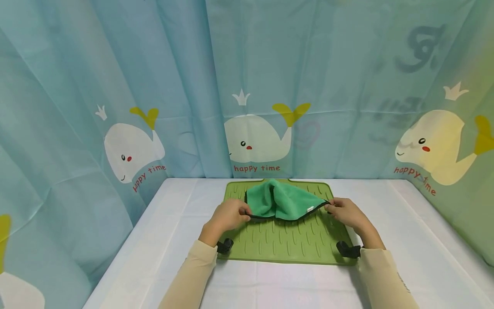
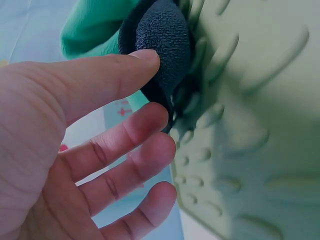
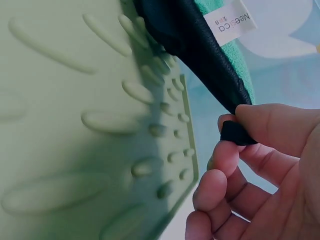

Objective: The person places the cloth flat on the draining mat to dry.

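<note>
A green cleaning cloth (image 1: 283, 199) with black edging and a dark underside is bunched up over the far half of a green ridged mat (image 1: 278, 244), its middle raised in a fold. At its near left corner my left hand (image 1: 228, 214) pinches the edge; in the left wrist view the thumb (image 2: 142, 62) lies on the dark side while the other fingers spread apart. Between thumb and curled fingers, my right hand (image 3: 265, 160) grips the right corner, which is lifted off the mat. Near that corner a white label (image 3: 230, 22) shows on the edge.
The mat lies on a table with a white cover (image 1: 185, 219), reaching its far edge. Behind and at both sides hangs a blue curtain (image 1: 185, 86) printed with whales. A black strap mount (image 1: 347, 249) sits at the right wrist, another (image 1: 225, 246) at the left.
</note>
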A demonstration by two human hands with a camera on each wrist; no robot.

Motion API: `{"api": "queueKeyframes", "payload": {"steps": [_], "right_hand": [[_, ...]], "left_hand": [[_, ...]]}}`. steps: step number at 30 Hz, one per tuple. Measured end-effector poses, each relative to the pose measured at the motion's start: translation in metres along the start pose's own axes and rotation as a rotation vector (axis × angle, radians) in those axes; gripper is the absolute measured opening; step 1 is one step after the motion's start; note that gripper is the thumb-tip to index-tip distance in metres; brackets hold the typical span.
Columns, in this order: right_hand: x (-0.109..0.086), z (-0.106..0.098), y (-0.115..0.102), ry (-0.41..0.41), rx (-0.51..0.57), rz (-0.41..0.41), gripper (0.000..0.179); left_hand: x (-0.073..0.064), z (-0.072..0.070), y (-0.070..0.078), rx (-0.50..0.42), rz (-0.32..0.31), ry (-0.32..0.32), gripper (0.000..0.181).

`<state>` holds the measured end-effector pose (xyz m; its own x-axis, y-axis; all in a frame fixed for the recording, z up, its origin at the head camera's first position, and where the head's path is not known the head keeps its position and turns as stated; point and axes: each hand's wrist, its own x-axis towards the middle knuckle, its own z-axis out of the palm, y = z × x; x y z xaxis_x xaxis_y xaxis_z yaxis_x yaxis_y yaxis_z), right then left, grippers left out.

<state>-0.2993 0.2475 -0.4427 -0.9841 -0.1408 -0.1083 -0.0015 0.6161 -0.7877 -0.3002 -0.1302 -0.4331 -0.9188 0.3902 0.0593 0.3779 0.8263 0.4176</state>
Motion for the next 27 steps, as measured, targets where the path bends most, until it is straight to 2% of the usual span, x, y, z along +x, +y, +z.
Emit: {"api": "queueKeyframes", "payload": {"steps": [8,15,23,27], "right_hand": [[-0.003,-0.013,0.009,0.043,0.001,0.032,0.032],[-0.004,-0.018,0.018,0.124,0.021,0.069,0.034],[-0.001,-0.016,0.024,0.186,0.013,0.084,0.037],[-0.003,-0.016,0.02,0.201,-0.022,0.113,0.043]], "left_hand": [[-0.003,-0.012,-0.014,-0.047,-0.043,0.021,0.008],[-0.007,-0.021,-0.023,-0.088,-0.107,0.018,0.009],[-0.008,-0.022,-0.027,-0.109,-0.118,0.022,0.009],[-0.007,-0.019,-0.025,-0.114,-0.105,-0.006,0.009]]}}
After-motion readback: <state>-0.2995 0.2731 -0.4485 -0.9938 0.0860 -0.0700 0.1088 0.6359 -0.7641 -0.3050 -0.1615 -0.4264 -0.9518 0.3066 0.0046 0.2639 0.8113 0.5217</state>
